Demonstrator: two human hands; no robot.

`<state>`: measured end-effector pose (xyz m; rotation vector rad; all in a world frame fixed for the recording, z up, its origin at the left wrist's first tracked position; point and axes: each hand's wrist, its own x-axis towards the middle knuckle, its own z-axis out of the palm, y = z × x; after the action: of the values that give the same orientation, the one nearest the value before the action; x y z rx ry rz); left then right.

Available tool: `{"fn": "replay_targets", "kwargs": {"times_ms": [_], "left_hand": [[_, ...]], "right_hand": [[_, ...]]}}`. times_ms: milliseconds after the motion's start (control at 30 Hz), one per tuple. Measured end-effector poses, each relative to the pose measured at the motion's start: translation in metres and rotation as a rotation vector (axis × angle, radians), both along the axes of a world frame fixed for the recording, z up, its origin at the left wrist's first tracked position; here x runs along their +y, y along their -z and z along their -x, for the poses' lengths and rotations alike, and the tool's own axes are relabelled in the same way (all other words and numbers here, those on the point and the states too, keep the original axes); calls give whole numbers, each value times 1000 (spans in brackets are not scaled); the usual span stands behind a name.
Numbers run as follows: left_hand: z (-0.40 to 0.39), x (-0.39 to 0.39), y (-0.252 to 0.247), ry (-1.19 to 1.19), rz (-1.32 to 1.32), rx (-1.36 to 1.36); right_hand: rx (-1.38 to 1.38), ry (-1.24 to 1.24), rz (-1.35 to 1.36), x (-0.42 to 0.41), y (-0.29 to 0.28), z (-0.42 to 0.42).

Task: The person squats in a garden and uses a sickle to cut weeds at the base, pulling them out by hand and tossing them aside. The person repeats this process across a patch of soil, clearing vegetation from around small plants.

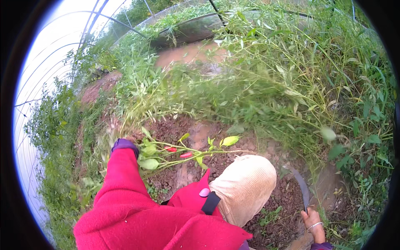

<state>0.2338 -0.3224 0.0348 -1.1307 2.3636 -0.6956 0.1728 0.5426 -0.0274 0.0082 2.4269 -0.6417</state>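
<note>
My right hand (311, 219), with a bangle at the wrist, is closed around the handle of a sickle (302, 184). The curved metal blade points up and to the left, over the soil near the weeds. My left hand (132, 138) is at the end of the red sleeve, largely hidden and blurred among weeds, so its grip cannot be made out. Beside it lies a pepper plant (193, 153) with red peppers (186, 155), green leaves and a bare stem end reaching right.
Tall weeds (250, 90) stand in front and on the right. Reddish soil (286, 200) lies around my beige-clad knee (247, 187). Behind are muddy water (193, 54), a dark sheet barrier (187, 31) and metal hoops (118, 22) of a tunnel frame.
</note>
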Motion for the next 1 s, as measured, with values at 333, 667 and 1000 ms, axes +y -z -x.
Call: {"fn": "replay_targets", "kwargs": {"times_ms": [333, 667, 1000], "left_hand": [[92, -14, 6, 173, -558, -267], [388, 198, -126, 756, -11, 60], [424, 337, 60, 948, -12, 159]], "right_hand": [[-48, 35, -8, 4, -3, -17], [19, -53, -93, 1, -10, -17], [-54, -43, -176, 6, -10, -13]]}}
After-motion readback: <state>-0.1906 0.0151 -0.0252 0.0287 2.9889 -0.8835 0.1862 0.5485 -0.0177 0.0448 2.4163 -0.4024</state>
